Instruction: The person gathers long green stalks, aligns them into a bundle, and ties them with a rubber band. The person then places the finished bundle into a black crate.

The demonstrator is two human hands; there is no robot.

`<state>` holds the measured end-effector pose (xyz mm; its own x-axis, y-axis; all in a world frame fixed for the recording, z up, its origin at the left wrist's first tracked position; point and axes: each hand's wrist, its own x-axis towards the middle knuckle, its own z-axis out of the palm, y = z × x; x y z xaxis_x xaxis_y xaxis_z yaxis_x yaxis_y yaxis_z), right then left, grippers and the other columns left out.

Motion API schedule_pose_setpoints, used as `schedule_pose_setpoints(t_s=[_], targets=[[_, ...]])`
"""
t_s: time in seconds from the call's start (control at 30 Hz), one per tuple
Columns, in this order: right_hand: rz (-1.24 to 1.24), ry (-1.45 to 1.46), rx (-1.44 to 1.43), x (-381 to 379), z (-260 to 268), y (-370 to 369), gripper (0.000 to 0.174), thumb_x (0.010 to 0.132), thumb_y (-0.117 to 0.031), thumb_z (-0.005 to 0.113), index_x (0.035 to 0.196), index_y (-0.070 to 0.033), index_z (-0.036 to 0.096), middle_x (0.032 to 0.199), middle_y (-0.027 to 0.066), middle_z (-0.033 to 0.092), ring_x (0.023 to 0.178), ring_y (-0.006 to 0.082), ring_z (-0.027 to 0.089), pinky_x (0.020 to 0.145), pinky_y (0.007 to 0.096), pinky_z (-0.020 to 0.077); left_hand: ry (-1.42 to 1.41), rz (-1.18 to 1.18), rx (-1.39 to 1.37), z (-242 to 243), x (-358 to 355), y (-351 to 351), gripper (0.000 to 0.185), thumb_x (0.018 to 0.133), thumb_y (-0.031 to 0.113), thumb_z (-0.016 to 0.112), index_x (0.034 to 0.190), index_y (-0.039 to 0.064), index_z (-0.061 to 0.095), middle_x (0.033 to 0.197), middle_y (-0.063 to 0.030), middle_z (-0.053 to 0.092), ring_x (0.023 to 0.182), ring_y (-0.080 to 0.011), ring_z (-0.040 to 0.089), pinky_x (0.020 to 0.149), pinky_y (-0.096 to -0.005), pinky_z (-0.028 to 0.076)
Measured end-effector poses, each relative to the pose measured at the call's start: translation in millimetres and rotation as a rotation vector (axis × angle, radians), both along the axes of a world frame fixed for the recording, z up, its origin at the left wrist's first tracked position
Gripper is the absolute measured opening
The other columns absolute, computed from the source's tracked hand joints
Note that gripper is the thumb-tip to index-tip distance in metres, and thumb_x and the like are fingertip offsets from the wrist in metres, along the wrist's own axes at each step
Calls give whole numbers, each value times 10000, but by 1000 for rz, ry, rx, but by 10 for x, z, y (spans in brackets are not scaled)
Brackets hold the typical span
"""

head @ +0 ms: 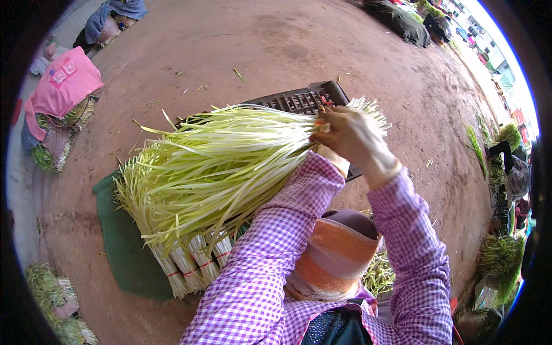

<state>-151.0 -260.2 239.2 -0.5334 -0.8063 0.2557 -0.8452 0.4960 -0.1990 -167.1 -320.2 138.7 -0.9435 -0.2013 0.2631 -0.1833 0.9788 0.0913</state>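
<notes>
A large bunch of pale yellow-green leafy stalks, possibly blanched chives, [233, 151] lies over a black plastic crate [293, 101]. My left hand [334, 157] is at the white stalk ends, mostly hidden behind my other hand and the sleeve; its fingers cannot be made out. Over the same ends, my right hand [351, 133] is bent around the bunch, slightly blurred. A bit of red [326, 101] shows by its fingertips. Below the leaves, several bundles bound with red bands [202, 265] lie side by side, partly on a green cloth [125, 254].
Loose stalks [379, 274] lie beside my lap, near a striped orange and brown cloth item [330, 258]. A pink cloth [67, 82] covers bundles at the upper left. Green vegetable heaps [502, 254] line the right side, and more bundles [60, 297] lie at the lower left.
</notes>
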Motion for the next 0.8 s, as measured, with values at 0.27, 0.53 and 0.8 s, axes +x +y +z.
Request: schedule_pose_setpoints(t_s=[0.27, 0.53, 0.8], targets=[[-274, -576, -173, -165, -127, -323, 205, 856, -255, 692, 938, -79, 758, 828, 141, 723, 739, 253, 710, 702, 370, 570, -82, -47, 27, 109, 103, -8, 964, 736, 587, 765, 1375, -56, 439, 1272, -156, 595, 1206, -283, 550, 1125, -450, 309], [152, -737, -437, 354, 287, -205, 355, 994, -321, 469, 1110, -40, 653, 852, 99, 713, 752, 246, 670, 787, 379, 546, -121, -75, 6, 222, 140, -1, 958, 773, 579, 741, 1369, -98, 417, 1278, -146, 595, 1181, -273, 568, 1079, -426, 368], [-392, -889, -929, -14, -147, 1591, 302, 929, -79, 634, 1227, -28, 630, 909, 74, 703, 709, 152, 642, 623, 285, 542, -63, -67, 37, 207, 25, -37, 979, 678, 612, 801, 1336, -39, 482, 1184, -152, 649, 1119, -260, 616, 984, -383, 440]])
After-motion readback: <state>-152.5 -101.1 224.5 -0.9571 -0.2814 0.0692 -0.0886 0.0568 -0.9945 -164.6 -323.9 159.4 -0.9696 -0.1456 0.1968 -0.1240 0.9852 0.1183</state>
